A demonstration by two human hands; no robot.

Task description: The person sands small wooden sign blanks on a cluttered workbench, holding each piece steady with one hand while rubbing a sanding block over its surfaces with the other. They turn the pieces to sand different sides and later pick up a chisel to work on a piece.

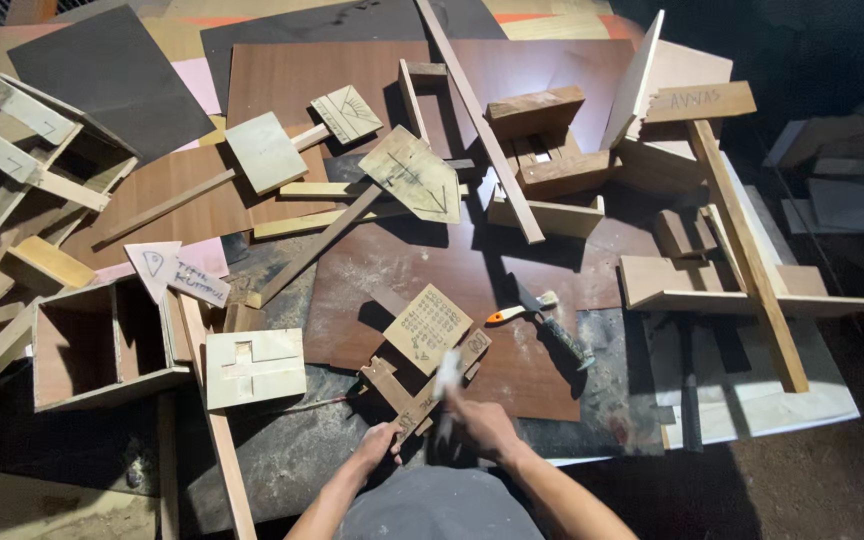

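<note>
Reddish-brown board (512, 290) dusted pale with sawdust, pale tan square plaque (428, 328) with a dark grid pattern, orange-and-white knife handle (508, 314), dark grey sheet (112, 75), cream panel (254, 367) with a cross-shaped relief, grey speckled tabletop (292, 450), pale arrow-shaped sign (414, 175)

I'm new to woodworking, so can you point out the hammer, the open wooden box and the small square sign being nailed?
hammer (446, 372), head view, its blurred head.
open wooden box (74, 388), head view, its near wall.
small square sign (428, 328), head view, middle of its face.
</note>
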